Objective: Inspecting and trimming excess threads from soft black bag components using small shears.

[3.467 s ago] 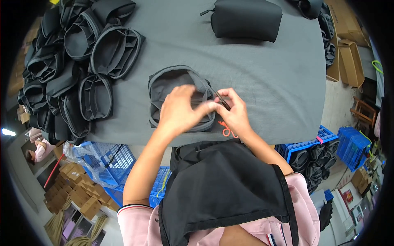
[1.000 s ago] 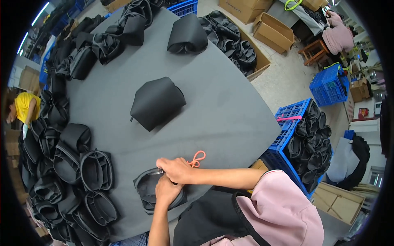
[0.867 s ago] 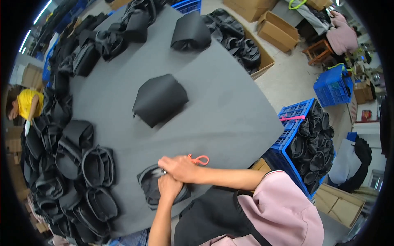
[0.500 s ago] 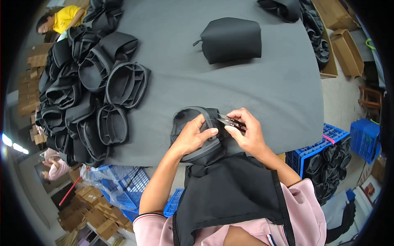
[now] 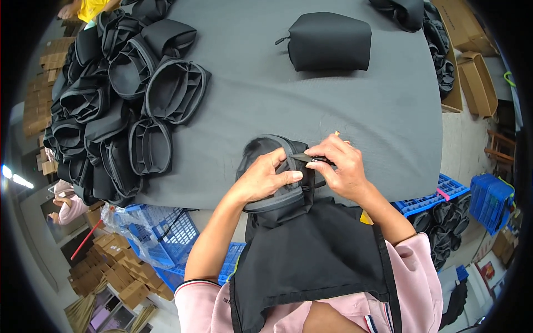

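Note:
At the near edge of the grey-covered table, my left hand point(image 5: 262, 178) grips a black zippered pouch point(image 5: 277, 205) by its rim, thumb and fingers pinching the zipper band. The pouch's mouth gapes to the left of the hand. My right hand point(image 5: 343, 166) is closed around small thread snips point(image 5: 301, 157); their metal blades point left and touch or nearly touch the pouch's edge beside my left fingertips. Any thread there is too fine to make out. Part of the snips' dark handle is hidden by my fingers.
Many open black pouches point(image 5: 175, 91) lie heaped on the table's left side. One closed black pouch point(image 5: 330, 41) stands toward the far side. Blue crates point(image 5: 161, 233) flank the near edge, and cardboard boxes point(image 5: 477, 83) stand at the right. Two other people are at the far left.
My right hand has turned slightly, and the snips' blades look closer together. Both hands and the pouch sit a little further right in view; the whole view has shifted.

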The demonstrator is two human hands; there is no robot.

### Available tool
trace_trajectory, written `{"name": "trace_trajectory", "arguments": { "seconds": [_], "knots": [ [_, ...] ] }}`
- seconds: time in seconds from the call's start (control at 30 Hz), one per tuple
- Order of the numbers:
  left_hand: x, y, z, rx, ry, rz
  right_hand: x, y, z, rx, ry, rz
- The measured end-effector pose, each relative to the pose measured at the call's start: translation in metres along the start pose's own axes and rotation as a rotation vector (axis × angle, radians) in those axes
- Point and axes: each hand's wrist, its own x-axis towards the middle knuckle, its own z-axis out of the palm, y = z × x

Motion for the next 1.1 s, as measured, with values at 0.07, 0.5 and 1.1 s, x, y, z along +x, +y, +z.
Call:
{"name": "trace_trajectory", "arguments": {
  "seconds": [0.07,0.5,1.1],
  "knots": [
    [-0.001,-0.003,0.004,-0.045,0.011,0.077,-0.003,-0.002,0.003,0.091,0.072,0.021],
    [-0.005,-0.001,-0.002,-0.178,0.120,0.087,-0.022,0.004,-0.001,0.196,0.031,0.114],
    [-0.008,0.010,-0.001,-0.288,0.156,0.124,-0.010,-0.016,-0.004,-0.011,-0.018,-0.060]
  ]
}}
